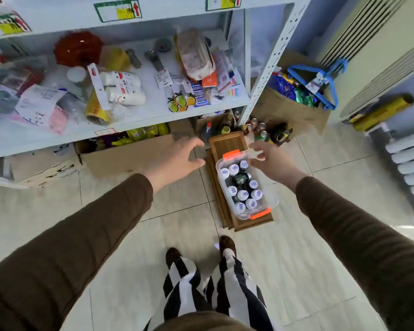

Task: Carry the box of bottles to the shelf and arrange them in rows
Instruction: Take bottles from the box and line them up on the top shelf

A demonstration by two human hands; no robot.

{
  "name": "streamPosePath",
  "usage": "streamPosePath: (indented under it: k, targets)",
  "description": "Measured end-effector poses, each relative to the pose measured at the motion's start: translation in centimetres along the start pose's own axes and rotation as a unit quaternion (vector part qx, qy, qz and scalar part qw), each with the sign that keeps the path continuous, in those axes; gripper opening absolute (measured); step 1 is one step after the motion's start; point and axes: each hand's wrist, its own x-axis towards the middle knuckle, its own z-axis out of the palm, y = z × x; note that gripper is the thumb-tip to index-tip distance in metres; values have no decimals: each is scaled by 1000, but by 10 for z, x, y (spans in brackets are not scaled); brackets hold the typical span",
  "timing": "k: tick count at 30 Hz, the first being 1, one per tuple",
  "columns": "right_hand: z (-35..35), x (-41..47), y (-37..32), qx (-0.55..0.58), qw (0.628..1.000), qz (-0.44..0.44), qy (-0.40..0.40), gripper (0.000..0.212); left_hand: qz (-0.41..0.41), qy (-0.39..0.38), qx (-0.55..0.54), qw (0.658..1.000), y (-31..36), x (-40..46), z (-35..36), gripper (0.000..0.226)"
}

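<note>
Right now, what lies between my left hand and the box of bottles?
Head view: bare floor tile and the wooden tray's edge separate left hand from box.

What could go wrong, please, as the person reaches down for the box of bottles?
The box has no lid, so tilting it could spill the bottles. It sits on a narrow wooden tray, which could shift. Neither the left hand nor the right hand grips it yet, so an uneven lift might tip it.
</note>
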Motion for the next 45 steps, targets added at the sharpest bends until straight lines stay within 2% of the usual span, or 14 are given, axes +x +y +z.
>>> streamPosePath:
  k: [5, 8, 15, 21, 26, 31, 35, 38, 40, 45]
  targets:
    - [27, 11, 87, 48, 995, 82, -28, 33, -10, -47, -3, 999, 34, 39, 81, 40]
    - [50, 20, 128, 58, 990, 108, -63, 36, -6, -87, 30, 996, 42, 66, 128, 42]
    - [109, 57, 190, 29, 991, 90, -99, 46, -2, -203, 152, 967, 19, 118, 225, 50]
    - [156, 88, 215, -26, 990, 39, -131, 52, -3, -283, 250, 926, -11, 141, 281, 54]
    - [188, 109, 225, -120, 981, -7, -149, 45, 33, -285, 332, 899, -24, 159, 315, 48]
    - [210, 122, 230, -202, 966, -33, -156, 48, 31, -305, 383, 872, -31, 167, 333, 47]
    - [214, 127, 230, -228, 960, -32, -161, 50, 22, -304, 404, 862, -32, 171, 337, 43]
    - [208, 122, 223, -244, 957, -44, -152, 49, 28, -285, 404, 869, -31, 168, 335, 32]
    - [198, 116, 218, -241, 960, -59, -130, 48, 25, -269, 380, 885, -30, 163, 326, 32]
    - [130, 102, 193, -108, 988, -53, -97, 41, -13, -218, 226, 949, -10, 145, 266, 47]
